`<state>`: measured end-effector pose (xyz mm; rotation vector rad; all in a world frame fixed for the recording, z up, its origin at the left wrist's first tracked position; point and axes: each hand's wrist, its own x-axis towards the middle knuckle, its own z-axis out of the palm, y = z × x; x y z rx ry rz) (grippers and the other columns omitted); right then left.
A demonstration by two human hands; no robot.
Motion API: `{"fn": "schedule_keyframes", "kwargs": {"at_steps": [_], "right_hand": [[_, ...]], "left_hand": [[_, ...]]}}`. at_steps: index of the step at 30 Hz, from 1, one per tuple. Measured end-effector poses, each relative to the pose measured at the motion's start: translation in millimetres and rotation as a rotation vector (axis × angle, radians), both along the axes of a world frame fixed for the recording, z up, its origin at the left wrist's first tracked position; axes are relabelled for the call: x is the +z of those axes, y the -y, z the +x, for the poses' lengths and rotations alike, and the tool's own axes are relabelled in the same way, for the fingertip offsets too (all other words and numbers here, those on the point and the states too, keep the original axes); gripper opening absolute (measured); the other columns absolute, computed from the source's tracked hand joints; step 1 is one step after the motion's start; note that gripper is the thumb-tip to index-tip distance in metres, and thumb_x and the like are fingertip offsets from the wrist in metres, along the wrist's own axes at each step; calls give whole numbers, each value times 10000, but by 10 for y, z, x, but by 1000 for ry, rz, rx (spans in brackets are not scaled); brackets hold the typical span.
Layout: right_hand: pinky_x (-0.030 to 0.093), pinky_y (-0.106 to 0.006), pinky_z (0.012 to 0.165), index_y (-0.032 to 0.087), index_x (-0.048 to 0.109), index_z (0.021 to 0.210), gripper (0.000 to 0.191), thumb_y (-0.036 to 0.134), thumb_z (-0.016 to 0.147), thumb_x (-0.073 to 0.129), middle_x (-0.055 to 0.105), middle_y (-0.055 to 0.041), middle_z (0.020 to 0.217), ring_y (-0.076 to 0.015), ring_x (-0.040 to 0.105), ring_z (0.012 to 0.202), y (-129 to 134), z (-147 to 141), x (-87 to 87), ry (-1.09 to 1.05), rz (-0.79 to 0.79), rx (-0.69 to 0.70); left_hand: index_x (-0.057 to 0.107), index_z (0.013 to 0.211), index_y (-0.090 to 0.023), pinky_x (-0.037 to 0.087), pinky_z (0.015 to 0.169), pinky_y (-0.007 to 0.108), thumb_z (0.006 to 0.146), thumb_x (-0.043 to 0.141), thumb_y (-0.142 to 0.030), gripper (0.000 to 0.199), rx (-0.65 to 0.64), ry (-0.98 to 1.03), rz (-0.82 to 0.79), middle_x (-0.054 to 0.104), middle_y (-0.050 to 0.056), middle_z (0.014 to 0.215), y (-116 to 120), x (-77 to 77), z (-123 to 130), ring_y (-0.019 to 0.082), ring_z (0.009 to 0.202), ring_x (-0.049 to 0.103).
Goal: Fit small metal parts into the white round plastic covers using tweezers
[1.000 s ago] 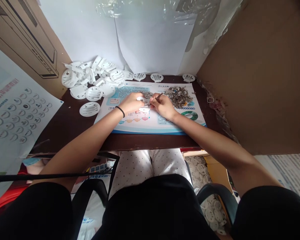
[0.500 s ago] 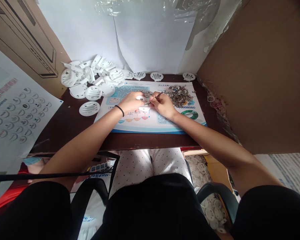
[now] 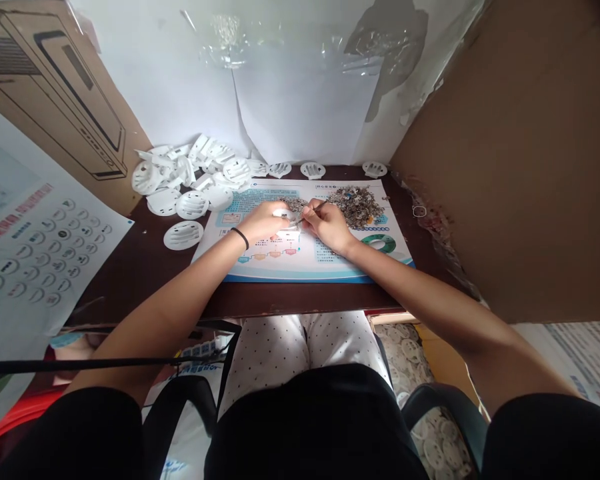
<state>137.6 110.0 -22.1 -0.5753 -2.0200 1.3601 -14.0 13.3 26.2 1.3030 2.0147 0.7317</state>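
My left hand [image 3: 264, 221] is closed round a white round plastic part [image 3: 283, 233] above the printed sheet. In my right hand [image 3: 329, 225] a thin dark tool, perhaps tweezers [image 3: 321, 206], is pinched between thumb and fingers like a pen. Its lower end reaches the white part, where the exact contact is too small to make out. Just behind my right hand lies a heap of small metal pieces [image 3: 357, 205]. A smaller pile of metal pieces [image 3: 296, 203] sits beyond my fingertips, partly hidden by them.
White plastic parts [image 3: 193, 205] are piled at the table's back left, and several more stand along the back edge. Cardboard walls [image 3: 500, 160] close in both sides. A printed sheet [image 3: 260, 269] covers the table's middle. Below right, a box holds many white parts [image 3: 437, 433].
The whole view has shifted, so the table sits lower in the picture. My hands stay together at the white part; the part appears slightly turned or tilted between them.
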Motion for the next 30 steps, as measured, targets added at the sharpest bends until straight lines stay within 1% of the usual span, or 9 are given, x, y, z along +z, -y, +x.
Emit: {"fn": "schedule_keyframes", "kwargs": {"at_steps": [6,12,18,23,27,30], "right_hand": [[380,-279,592,231,477,695,457,621,921,553,549,5,617,-125,497,632,-31,-16,-40,-44,11,10],[386,-286,594,233,486,688,493,671,901,564,527,8,611,-129,500,632,-37,-23,-52,-38,23,11],[389,-291,598,236,487,701,506,699,891,558,535,0,629,-144,523,673,-63,-19,-76,-51,32,26],[391,-290,595,239,480,699,522,724,883,543,542,1,633,-140,513,664,-62,-23,-78,-29,36,35],[372,-289,580,238,486,704,527,731,883,537,537,8,613,-129,479,619,-39,-21,-49,-5,24,48],[368,-295,590,232,513,697,548,752,865,542,535,11,602,-127,473,611,-27,-12,-24,22,44,59]], "left_hand": [[672,1054,-196,330,493,252,826,630,-187,232,41,-18,-32,498,-20,601,-9,5,24,114,477,495],[692,1052,-197,387,520,261,803,660,-184,252,55,21,-10,533,-4,663,-23,-18,22,117,515,511],[680,1092,-187,342,495,262,820,645,-187,274,41,-1,-18,526,-6,638,-6,1,36,122,498,504],[684,1065,-187,367,515,257,830,630,-179,241,39,14,23,531,7,665,-14,-33,29,121,539,512],[679,1078,-185,366,505,259,826,630,-167,258,50,29,1,502,-7,641,-13,-29,30,119,516,486],[680,1072,-193,373,506,254,821,639,-166,255,47,57,4,516,-3,674,-14,-34,20,119,541,497]]}}
